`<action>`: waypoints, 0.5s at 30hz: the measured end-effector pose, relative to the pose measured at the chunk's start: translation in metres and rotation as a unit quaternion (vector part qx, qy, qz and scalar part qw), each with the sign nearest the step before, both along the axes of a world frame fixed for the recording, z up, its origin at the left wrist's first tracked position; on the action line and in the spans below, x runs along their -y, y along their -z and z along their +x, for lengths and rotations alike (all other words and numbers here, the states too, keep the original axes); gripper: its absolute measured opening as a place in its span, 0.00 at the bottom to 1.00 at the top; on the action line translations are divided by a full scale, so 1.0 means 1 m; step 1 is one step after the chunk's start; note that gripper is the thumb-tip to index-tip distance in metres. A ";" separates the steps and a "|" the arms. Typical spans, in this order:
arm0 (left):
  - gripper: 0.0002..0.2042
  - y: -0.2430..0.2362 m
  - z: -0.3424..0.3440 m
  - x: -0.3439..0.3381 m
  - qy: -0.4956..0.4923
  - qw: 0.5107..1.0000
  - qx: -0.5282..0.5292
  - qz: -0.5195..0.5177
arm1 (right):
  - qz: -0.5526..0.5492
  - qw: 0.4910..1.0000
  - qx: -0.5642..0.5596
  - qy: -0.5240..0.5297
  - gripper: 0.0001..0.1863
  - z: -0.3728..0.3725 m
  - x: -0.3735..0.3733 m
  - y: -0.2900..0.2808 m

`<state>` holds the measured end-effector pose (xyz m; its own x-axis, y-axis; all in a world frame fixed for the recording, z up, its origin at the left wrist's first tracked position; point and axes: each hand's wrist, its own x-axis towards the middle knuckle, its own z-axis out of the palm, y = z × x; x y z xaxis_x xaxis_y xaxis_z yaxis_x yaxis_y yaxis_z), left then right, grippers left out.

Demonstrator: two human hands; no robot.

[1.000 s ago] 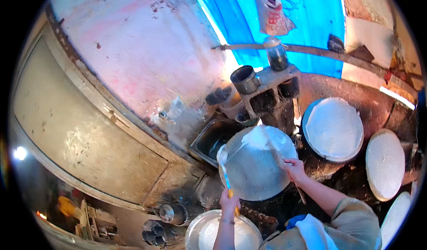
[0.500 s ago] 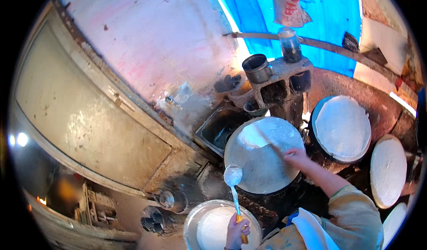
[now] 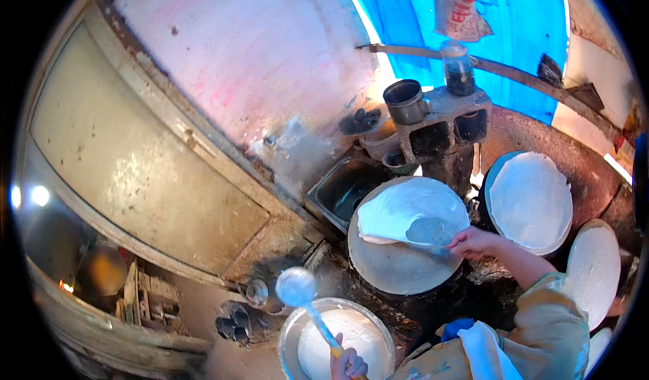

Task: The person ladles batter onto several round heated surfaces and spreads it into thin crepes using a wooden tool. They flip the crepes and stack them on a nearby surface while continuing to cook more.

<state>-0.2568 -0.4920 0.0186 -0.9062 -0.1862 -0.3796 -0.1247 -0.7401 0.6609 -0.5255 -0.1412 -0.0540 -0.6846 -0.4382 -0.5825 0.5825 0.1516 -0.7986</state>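
My left hand (image 3: 348,362) is closed round the yellow handle of a long metal ladle (image 3: 296,287), raised over the left rim of a large basin (image 3: 286,343) of white batter. My right hand (image 3: 471,243) grips a thin spreading stick (image 3: 436,245), blurred by motion, over the large round griddle (image 3: 399,272). A sheet of white batter (image 3: 382,211) covers much of the griddle's upper part, with a grey patch showing near the stick. To the right sits a second pan (image 3: 531,204) with a white round sheet on it.
Behind stand a sooty stove block (image 3: 439,106) with a metal pot (image 3: 404,110) and jar (image 3: 458,76), and a dark sink (image 3: 324,194). At right are oval white boards (image 3: 591,272). Sooty cans (image 3: 233,326) stand lower left, near a wooden door (image 3: 142,164).
The ladle in my left hand has swung down and left, from the griddle's edge to above the basin. The white batter has spread wider across the griddle under the stick in my right hand.
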 end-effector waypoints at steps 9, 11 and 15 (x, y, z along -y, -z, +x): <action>0.23 -0.017 -0.020 -0.020 -0.102 0.988 0.048 0.102 | 0.063 0.992 -0.104 -0.045 0.09 -0.030 0.013 0.001; 0.22 -0.027 -0.007 -0.029 -0.077 0.997 0.000 -0.010 | 0.024 0.995 -0.038 -0.089 0.09 -0.034 -0.003 -0.006; 0.23 -0.035 -0.016 -0.033 -0.080 0.996 0.005 -0.038 | 0.062 0.986 -0.154 0.020 0.10 -0.071 -0.036 0.014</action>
